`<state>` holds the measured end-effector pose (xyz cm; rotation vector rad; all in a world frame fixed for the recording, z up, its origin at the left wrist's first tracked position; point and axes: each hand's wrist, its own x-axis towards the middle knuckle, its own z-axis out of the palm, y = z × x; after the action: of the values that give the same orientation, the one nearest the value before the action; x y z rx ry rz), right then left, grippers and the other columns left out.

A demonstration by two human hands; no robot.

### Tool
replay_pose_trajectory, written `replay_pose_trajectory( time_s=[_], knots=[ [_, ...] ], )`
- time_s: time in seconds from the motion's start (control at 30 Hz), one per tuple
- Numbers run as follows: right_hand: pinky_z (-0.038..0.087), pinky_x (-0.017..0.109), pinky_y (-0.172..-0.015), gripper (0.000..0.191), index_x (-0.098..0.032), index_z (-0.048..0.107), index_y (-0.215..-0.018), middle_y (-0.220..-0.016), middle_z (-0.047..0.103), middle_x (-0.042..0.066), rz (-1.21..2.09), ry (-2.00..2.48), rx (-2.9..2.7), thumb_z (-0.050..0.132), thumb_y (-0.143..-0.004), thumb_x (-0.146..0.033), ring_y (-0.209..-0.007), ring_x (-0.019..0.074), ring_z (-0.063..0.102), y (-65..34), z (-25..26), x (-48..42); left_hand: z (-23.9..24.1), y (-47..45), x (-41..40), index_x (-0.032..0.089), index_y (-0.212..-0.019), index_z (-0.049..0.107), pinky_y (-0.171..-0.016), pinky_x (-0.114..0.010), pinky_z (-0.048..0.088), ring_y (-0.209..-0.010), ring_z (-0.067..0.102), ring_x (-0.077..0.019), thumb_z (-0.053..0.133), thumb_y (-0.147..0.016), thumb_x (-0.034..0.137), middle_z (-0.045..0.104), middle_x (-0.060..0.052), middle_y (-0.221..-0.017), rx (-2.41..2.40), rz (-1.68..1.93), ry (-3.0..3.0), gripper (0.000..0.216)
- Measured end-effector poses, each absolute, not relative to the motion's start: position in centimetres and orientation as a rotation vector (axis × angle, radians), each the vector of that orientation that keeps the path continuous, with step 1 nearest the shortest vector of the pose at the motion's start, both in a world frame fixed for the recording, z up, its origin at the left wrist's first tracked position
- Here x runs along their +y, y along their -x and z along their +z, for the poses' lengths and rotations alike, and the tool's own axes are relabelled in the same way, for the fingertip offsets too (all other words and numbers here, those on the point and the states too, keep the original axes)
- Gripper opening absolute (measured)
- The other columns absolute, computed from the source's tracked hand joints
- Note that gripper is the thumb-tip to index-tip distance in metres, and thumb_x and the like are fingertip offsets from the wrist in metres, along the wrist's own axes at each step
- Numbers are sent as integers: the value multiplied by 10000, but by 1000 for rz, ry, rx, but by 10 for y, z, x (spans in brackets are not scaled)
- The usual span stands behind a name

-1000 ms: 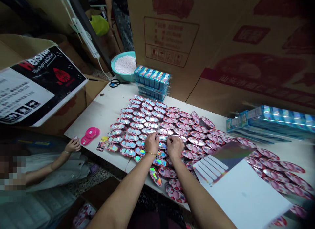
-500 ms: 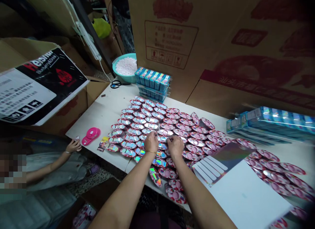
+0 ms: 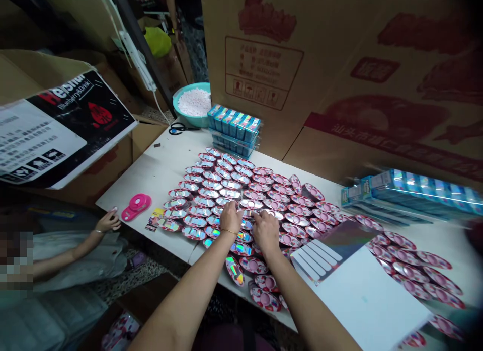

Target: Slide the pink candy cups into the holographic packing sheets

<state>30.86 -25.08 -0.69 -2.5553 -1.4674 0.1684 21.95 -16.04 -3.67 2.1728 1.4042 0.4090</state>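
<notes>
Several shiny oval holographic packs (image 3: 222, 185) lie in overlapping rows over a white table (image 3: 162, 165). My left hand (image 3: 231, 217) and my right hand (image 3: 265, 229) rest side by side on the packs near the table's front edge. Both hands have their fingers curled and pinched on one oval pack (image 3: 249, 210) between them. A thin bracelet circles my left wrist.
A white sheet with a holographic strip card (image 3: 339, 250) lies at the right. Blue boxes are stacked at the back (image 3: 234, 127) and at the right (image 3: 415, 192). A teal bowl of white pellets (image 3: 193, 103), scissors (image 3: 181, 129) and a pink tape dispenser (image 3: 136, 205) stand at the left. Another person's hand (image 3: 107, 221) touches the table's left edge. Large cartons (image 3: 339, 64) wall the back.
My hands stay on the same spot among the packs, fingers shifting slightly. The other person's hand at the table edge has dropped a little.
</notes>
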Motion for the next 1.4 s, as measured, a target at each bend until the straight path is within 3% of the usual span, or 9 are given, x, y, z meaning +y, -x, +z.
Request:
replay_pose_trajectory(
  time_s=[0.2,0.47,0.6,0.83,1.03,1.23,1.4],
  knots=[
    [307,262,-764,365,-242,571,-1104,-976,534,63,255,2474,-1548,400,-808,-117,-886,173,461,-324,-12,-244,-37,-220,-159,166,-921,508,-750,-251,401,-849,536,-146,535,-743,155,573,-50,-911,1409,428,-2126,180],
    [333,218,-740,132,-195,653,-749,-842,564,33,513,2358,-1588,522,-754,-204,-844,145,501,-351,-18,-226,-31,-220,-157,186,-893,509,-755,-260,405,-863,542,-153,552,-726,143,576,-40,-907,1444,378,-2078,177],
    [342,208,-639,158,-192,646,-696,-791,598,28,643,2451,-1465,505,-760,-224,-746,127,540,-353,-14,-219,-33,-221,-156,189,-885,510,-750,-263,407,-856,545,-155,554,-717,128,577,-41,-910,1451,393,-2051,184],
    [359,263,-637,209,-141,653,-790,-841,637,121,579,2710,-1375,455,-776,-210,-773,186,583,-340,-11,-212,-32,-222,-156,192,-877,512,-764,-268,408,-867,544,-154,543,-717,119,572,-41,-909,1459,372,-2045,178],
    [357,280,-626,243,-149,580,-979,-880,622,107,520,2787,-1265,457,-800,-256,-793,205,575,-338,-2,-219,-32,-223,-156,185,-902,515,-749,-268,412,-857,542,-159,518,-725,104,567,-51,-919,1464,356,-2062,195],
    [325,298,-697,333,-253,536,-1109,-987,553,89,290,2586,-1765,382,-832,-151,-853,193,513,-325,-1,-249,-23,-210,-176,221,-999,554,-815,-304,385,-921,489,-183,391,-813,149,532,-69,-957,1277,341,-2352,258],
    [295,346,-735,428,-274,433,-1235,-974,540,101,236,2608,-1847,388,-830,-144,-867,220,484,-314,-10,-261,-19,-200,-191,235,-1166,489,-787,-372,370,-940,450,-247,432,-789,214,514,-103,-1045,1195,164,-2565,382]
  ],
)
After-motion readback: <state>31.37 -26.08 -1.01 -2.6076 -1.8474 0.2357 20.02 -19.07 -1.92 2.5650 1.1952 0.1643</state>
